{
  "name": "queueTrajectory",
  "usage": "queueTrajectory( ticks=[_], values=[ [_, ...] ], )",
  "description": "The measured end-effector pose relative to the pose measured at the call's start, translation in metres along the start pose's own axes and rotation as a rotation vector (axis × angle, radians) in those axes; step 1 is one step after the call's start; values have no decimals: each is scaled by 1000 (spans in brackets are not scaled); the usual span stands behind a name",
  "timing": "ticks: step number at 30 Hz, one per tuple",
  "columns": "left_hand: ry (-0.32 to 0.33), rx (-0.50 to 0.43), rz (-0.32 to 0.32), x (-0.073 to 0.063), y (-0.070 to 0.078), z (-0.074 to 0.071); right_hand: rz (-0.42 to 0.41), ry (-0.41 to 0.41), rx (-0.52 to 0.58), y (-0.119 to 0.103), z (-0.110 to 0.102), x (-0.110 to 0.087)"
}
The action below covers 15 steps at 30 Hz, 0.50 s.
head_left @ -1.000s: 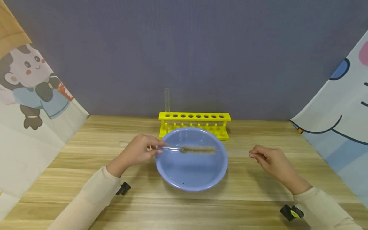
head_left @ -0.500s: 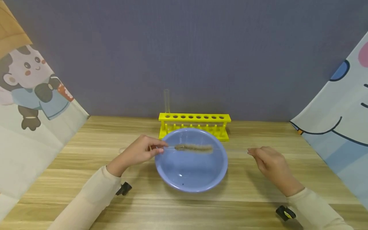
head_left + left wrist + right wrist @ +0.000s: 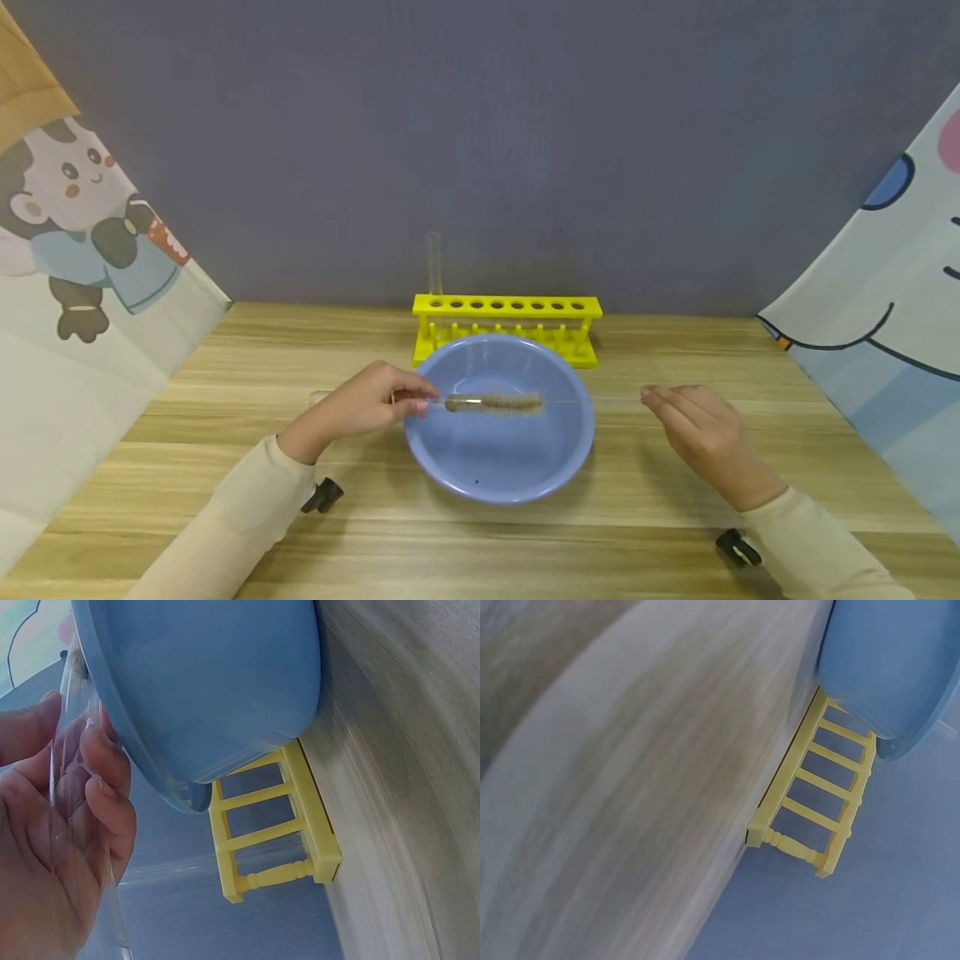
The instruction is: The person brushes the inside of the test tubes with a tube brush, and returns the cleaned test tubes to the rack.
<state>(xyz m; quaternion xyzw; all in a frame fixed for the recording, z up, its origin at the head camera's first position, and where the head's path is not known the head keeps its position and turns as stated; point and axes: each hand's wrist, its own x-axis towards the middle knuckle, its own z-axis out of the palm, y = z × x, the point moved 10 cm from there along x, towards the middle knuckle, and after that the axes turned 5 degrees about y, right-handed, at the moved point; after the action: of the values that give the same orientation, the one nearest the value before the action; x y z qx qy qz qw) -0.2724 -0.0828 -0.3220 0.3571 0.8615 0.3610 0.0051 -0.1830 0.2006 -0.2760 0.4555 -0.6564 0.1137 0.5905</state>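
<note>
Over the blue basin, my left hand holds a clear glass test tube lying level, its closed end back past the wrist. A test tube brush with tan bristles sits at the tube's mouth. The left part of the bristles looks pressed inside the glass, while the right part is fluffy and outside. To the right of the basin, my right hand pinches the far end of the brush's thin wire handle. That hand does not show in the right wrist view.
Behind the basin stands a yellow test tube rack. Another clear test tube stands upright in its leftmost hole. All this is on a wood-grain table, with a grey-blue wall at the back and printed cloths at both sides.
The brush has moved left, with its bristles deeper in the tube. My right hand has shifted slightly left with the handle. Tube and brush now hang a little lower in the head view.
</note>
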Motion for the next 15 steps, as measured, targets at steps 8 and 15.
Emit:
queueTrajectory(
  ticks=[8, 15],
  values=[
    [19, 18, -9, 1, -1, 0, 44, -47, 33, 5, 5, -4],
    [40, 23, -8, 3, 1, 0, 76, -108, 87, 8, 8, -2]
  ],
)
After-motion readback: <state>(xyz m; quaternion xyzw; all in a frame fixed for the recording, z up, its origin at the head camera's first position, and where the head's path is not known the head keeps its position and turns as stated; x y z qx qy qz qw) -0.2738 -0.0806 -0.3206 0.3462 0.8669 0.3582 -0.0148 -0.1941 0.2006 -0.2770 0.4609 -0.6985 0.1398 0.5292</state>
